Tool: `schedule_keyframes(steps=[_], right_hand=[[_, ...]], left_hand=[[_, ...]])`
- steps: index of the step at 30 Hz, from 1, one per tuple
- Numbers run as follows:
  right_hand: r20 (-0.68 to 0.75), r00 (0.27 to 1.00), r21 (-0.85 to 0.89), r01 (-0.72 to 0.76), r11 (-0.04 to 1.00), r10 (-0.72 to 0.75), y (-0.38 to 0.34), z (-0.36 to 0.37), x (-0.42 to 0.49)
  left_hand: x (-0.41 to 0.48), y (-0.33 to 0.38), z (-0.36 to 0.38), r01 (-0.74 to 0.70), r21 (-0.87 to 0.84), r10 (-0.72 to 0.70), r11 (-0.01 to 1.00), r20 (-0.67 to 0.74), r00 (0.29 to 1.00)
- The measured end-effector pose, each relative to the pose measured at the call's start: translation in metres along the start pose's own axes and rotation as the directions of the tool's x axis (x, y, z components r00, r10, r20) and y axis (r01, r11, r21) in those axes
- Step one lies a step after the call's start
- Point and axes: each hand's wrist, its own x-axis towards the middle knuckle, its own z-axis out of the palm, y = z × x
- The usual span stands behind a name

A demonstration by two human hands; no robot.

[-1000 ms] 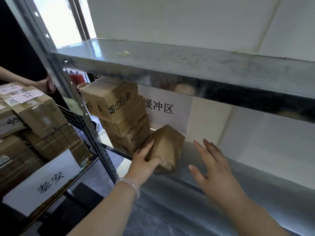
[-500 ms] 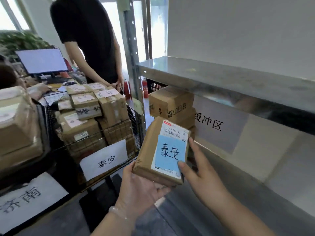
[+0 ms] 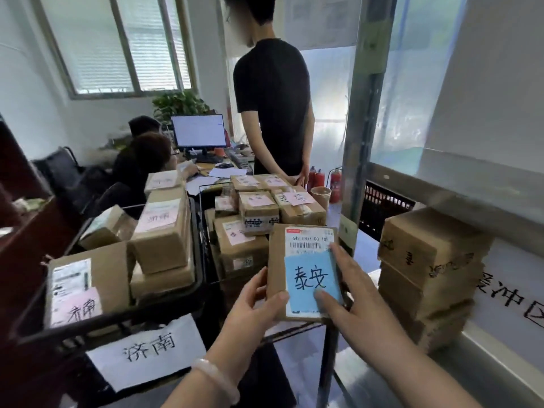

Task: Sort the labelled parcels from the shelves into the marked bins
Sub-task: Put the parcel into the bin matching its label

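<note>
A flat brown cardboard parcel (image 3: 276, 260) sits upright in both hands at the lower centre of the frame, in front of the baskets and touching none of them. Its face carries a white barcode label with a blue sticker (image 3: 309, 282) hand-written 泰安 below it. The left hand (image 3: 253, 304), a pale bracelet (image 3: 217, 378) on its wrist, grasps the lower left corner, thumb on the front and the other fingers hidden behind. The right hand (image 3: 356, 295) pinches the right side, its thumb pressing the sticker and its forefinger stretched up along the edge. At lower left a black wire basket (image 3: 88, 322) piled with brown boxes bears a white paper sign (image 3: 147, 351) reading 济南. Just behind the parcel, a second black basket (image 3: 206, 245) holds more boxes with pink labels. At right, a stack of three brown cartons (image 3: 426, 275) stands on a grey metal shelf (image 3: 368, 378). A person in a black T-shirt (image 3: 273, 107) stands at upper centre beside a lit computer monitor (image 3: 198, 131).
</note>
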Motion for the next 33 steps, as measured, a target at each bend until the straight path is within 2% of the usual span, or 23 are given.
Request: schedule_keyframes(steps=[5, 9, 12, 14, 17, 21, 26, 33], right_hand=[[0.025, 0.999, -0.062, 0.042, 0.997, -0.041, -0.017, 0.022, 0.064], [-0.045, 0.997, -0.143, 0.050, 0.988, -0.057, -0.027, 0.035, 0.114], [-0.053, 0.994, -0.271, 0.078, 0.959, -0.096, -0.036, 0.044, 0.148], [-0.058, 0.994, -0.327, 0.064, 0.943, -0.088, -0.040, 0.047, 0.168], [-0.055, 0.997, -0.322, 0.036, 0.946, -0.057, -0.044, 0.051, 0.196], [-0.046, 0.997, -0.310, 0.042, 0.950, -0.059, -0.051, 0.059, 0.235], [0.008, 0.999, -0.319, 0.052, 0.946, -0.052, -0.050, 0.068, 0.284], [0.045, 0.998, -0.282, 0.064, 0.957, -0.053, -0.036, 0.084, 0.323]], left_hand=[[0.064, 0.039, -0.042, -0.025, -0.104, 0.009, 0.994, -0.159, 0.987], [0.133, 0.080, -0.066, -0.002, -0.211, -0.038, 0.978, -0.182, 0.983], [0.180, 0.102, -0.078, -0.023, -0.185, -0.023, 0.982, -0.241, 0.970], [0.210, 0.108, -0.081, -0.072, -0.177, 0.005, 0.982, -0.356, 0.935], [0.250, 0.116, -0.083, -0.113, -0.175, 0.003, 0.978, -0.531, 0.847], [0.297, 0.125, -0.089, -0.199, -0.170, 0.032, 0.965, -0.677, 0.735], [0.338, 0.124, -0.103, -0.260, -0.180, 0.015, 0.949, -0.795, 0.606], [0.374, 0.106, -0.110, -0.107, -0.214, -0.122, 0.971, -0.827, 0.548]])
